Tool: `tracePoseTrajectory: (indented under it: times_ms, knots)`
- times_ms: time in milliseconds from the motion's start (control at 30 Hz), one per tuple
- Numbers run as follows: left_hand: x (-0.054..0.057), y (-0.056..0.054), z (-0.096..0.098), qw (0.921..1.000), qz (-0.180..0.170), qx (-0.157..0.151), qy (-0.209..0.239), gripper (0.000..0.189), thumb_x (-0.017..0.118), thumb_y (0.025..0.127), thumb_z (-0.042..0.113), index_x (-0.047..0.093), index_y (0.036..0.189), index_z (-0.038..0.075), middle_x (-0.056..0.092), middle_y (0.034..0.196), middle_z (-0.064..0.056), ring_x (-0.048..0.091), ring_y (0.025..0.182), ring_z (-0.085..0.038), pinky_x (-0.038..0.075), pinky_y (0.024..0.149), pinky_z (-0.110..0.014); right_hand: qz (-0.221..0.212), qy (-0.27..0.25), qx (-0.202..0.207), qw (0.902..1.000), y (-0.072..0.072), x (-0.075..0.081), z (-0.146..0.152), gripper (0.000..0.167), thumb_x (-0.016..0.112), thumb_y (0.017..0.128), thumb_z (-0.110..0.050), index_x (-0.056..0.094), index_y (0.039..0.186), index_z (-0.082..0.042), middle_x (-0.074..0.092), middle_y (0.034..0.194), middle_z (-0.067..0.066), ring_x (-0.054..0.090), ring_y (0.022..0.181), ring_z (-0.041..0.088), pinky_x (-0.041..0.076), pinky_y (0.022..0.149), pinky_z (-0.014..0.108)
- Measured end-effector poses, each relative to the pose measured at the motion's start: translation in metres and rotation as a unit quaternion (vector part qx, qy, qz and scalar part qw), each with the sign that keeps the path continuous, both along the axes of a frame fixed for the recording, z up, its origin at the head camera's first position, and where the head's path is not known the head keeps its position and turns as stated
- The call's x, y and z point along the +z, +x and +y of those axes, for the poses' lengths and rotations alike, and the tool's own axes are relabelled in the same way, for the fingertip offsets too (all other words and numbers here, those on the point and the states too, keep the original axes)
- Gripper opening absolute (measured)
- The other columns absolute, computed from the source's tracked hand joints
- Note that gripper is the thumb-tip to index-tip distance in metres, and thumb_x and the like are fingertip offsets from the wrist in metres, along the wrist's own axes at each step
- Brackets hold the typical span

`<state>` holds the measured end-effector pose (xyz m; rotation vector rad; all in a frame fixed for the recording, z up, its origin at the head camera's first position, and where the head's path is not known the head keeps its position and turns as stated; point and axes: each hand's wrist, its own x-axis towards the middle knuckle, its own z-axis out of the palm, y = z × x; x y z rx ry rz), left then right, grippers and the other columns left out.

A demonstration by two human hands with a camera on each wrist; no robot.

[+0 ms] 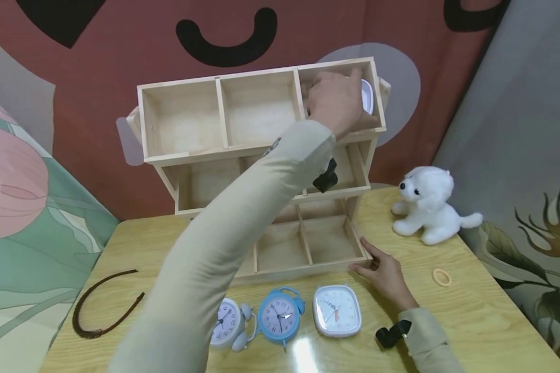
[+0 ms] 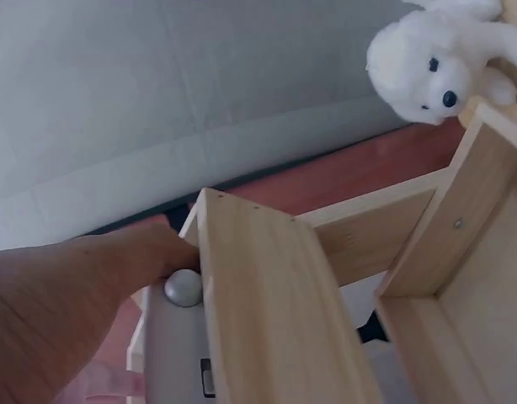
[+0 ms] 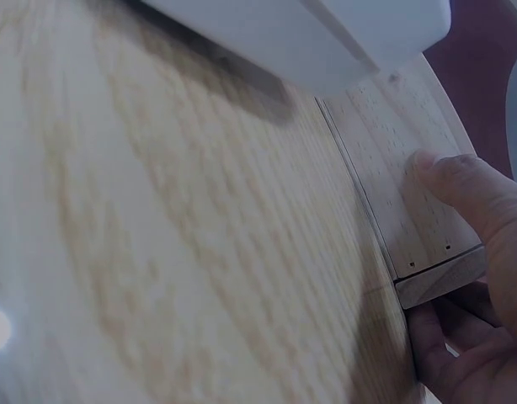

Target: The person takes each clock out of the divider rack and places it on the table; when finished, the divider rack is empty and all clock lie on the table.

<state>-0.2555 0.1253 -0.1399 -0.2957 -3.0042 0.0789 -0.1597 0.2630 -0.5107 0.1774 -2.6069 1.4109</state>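
My left hand [image 1: 336, 101] reaches into the top right compartment of a tiered wooden box [image 1: 256, 150]. It grips a white clock [image 1: 367, 97], mostly covered by the hand. In the left wrist view, a silver knob [image 2: 183, 288] on the clock's grey-white side sits just under the fingers. Low on the right, my right hand [image 1: 385, 277] holds the front corner of the bottom tier, thumb on its front face and fingers round the side. A square white clock [image 1: 337, 311] lies in front of the box, left of that hand.
A blue alarm clock [image 1: 279, 316] and a white alarm clock [image 1: 226, 324] lie on the table [image 1: 471, 321], the latter partly behind my left sleeve. A dark headband [image 1: 81, 311] is at left. At right are a white toy dog [image 1: 427, 204] and a pale ring [image 1: 442, 270].
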Motion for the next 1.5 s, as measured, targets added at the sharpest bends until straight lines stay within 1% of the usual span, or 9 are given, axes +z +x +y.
tracePoseTrajectory:
  times_ms: [200, 400, 533, 633, 733, 833, 1000, 1267, 1500]
  knots:
    - [0.019, 0.017, -0.028, 0.9953, 0.024, -0.071, 0.060, 0.096, 0.061, 0.076, 0.067, 0.016, 0.152, 0.030, 0.054, 0.132, -0.007, 0.047, 0.120, -0.023, 0.051, 0.084, -0.029, -0.013, 0.002, 0.018, 0.9998, -0.004, 0.000, -0.002, 0.076, 0.080, 0.079, -0.020, 0.044, 0.144, -0.006, 0.049, 0.139, 0.026, 0.065, 0.106, 0.033, 0.057, 0.080, 0.030]
    - [0.040, 0.070, -0.051, 0.9850, 0.019, -0.135, 0.106, 0.082, 0.064, 0.075, 0.055, 0.027, 0.144, 0.032, 0.050, 0.117, -0.002, 0.050, 0.103, -0.019, 0.048, 0.076, -0.026, -0.022, 0.015, 0.001, 0.9997, -0.001, 0.004, 0.019, 0.077, 0.080, 0.079, -0.021, 0.042, 0.145, -0.007, 0.052, 0.134, 0.031, 0.063, 0.108, 0.037, 0.056, 0.078, 0.021]
    - [0.035, 0.113, -0.082, 0.9774, 0.037, -0.175, 0.112, 0.079, 0.069, 0.075, 0.050, 0.033, 0.142, 0.029, 0.053, 0.111, -0.001, 0.050, 0.099, -0.016, 0.049, 0.070, -0.026, -0.011, 0.043, -0.015, 0.9989, 0.005, 0.007, 0.037, 0.079, 0.081, 0.078, -0.024, 0.043, 0.144, -0.006, 0.055, 0.129, 0.032, 0.065, 0.104, 0.036, 0.053, 0.070, 0.012]
    - [0.021, 0.136, -0.111, 0.9740, 0.056, -0.179, 0.127, 0.078, 0.074, 0.072, 0.047, 0.038, 0.140, 0.029, 0.053, 0.104, 0.000, 0.049, 0.094, -0.015, 0.048, 0.064, -0.027, 0.004, 0.062, -0.025, 0.9978, 0.010, 0.007, 0.050, 0.080, 0.082, 0.076, -0.026, 0.044, 0.143, -0.004, 0.055, 0.127, 0.033, 0.065, 0.102, 0.037, 0.052, 0.067, 0.010]
    - [-0.002, 0.152, -0.140, 0.9769, 0.069, -0.146, 0.140, 0.081, 0.076, 0.068, 0.050, 0.040, 0.138, 0.033, 0.049, 0.102, -0.004, 0.050, 0.086, -0.017, 0.048, 0.058, -0.030, 0.008, 0.073, -0.032, 0.9968, 0.013, 0.006, 0.061, 0.081, 0.083, 0.076, -0.027, 0.044, 0.143, -0.004, 0.053, 0.130, 0.032, 0.067, 0.096, 0.011, 0.047, 0.063, 0.004]
    - [-0.030, 0.163, -0.170, 0.9816, 0.078, -0.100, 0.143, 0.083, 0.076, 0.064, 0.053, 0.042, 0.137, 0.036, 0.047, 0.101, -0.006, 0.053, 0.074, -0.019, 0.047, 0.052, -0.030, 0.011, 0.075, -0.033, 0.9966, 0.014, 0.004, 0.068, 0.081, 0.083, 0.075, -0.027, 0.045, 0.143, -0.005, 0.053, 0.131, 0.029, 0.053, 0.086, -0.020, 0.044, 0.060, 0.003]
    - [-0.089, 0.168, -0.213, 0.9867, 0.032, -0.035, 0.155, 0.089, 0.081, 0.060, 0.051, 0.044, 0.139, 0.034, 0.051, 0.104, -0.013, 0.056, 0.067, -0.022, 0.043, 0.050, -0.026, 0.024, 0.081, -0.051, 0.9951, 0.018, 0.000, 0.078, 0.081, 0.085, 0.073, -0.025, 0.047, 0.141, -0.003, 0.057, 0.124, 0.030, 0.046, 0.073, -0.024, 0.041, 0.053, 0.007]
    - [-0.193, 0.130, -0.264, 0.9754, -0.040, 0.018, 0.216, 0.086, 0.084, 0.061, 0.040, 0.049, 0.137, 0.023, 0.051, 0.102, -0.021, 0.052, 0.080, -0.025, 0.042, 0.054, -0.028, 0.033, 0.087, -0.075, 0.9929, 0.020, -0.005, 0.093, 0.080, 0.086, 0.071, -0.022, 0.049, 0.139, -0.003, 0.059, 0.119, 0.029, 0.044, 0.071, -0.027, 0.038, 0.055, 0.004]
    - [-0.263, 0.088, -0.279, 0.9686, -0.082, 0.042, 0.231, 0.084, 0.084, 0.064, 0.036, 0.049, 0.138, 0.018, 0.053, 0.101, -0.020, 0.051, 0.083, -0.026, 0.044, 0.058, -0.031, 0.037, 0.086, -0.078, 0.9926, 0.022, -0.002, 0.103, 0.080, 0.086, 0.071, -0.018, 0.048, 0.139, -0.001, 0.060, 0.115, 0.031, 0.043, 0.068, -0.025, 0.038, 0.048, 0.008]
